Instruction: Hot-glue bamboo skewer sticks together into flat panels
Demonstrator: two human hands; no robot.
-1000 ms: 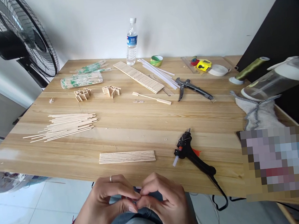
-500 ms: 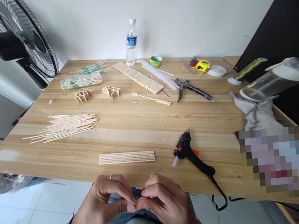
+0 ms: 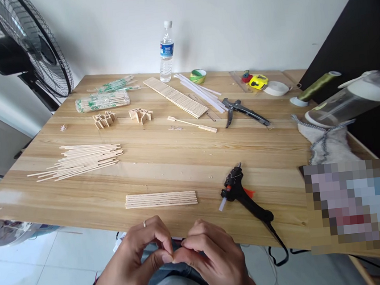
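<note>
My left hand [image 3: 137, 259] and my right hand [image 3: 211, 257] meet over my lap, just off the table's front edge. Thumb and forefinger of the left are pinched at the right hand's fingertips. The right hand's fingers are curled in a pinch too; whatever lies between them is too small or hidden to name. Just beyond the hands lies a flat row of thin wooden sticks [image 3: 161, 199], side by side. To its right a black hot glue gun [image 3: 244, 195] rests on its side with a clear glue stick in its rear.
Loose wooden sticks [image 3: 84, 159] lie at left on the wooden table [image 3: 165, 163]. Behind are small stick pieces [image 3: 140, 115], a slatted stick panel [image 3: 175, 97], a water bottle [image 3: 166, 53], cutters [image 3: 244, 111] and a yellow tape measure [image 3: 258, 81]. A fan [image 3: 29, 46] stands at far left.
My left hand has shifted slightly up and right, its fingers still pinched against the right. The right hand has barely moved. Things on the table lie as before.
</note>
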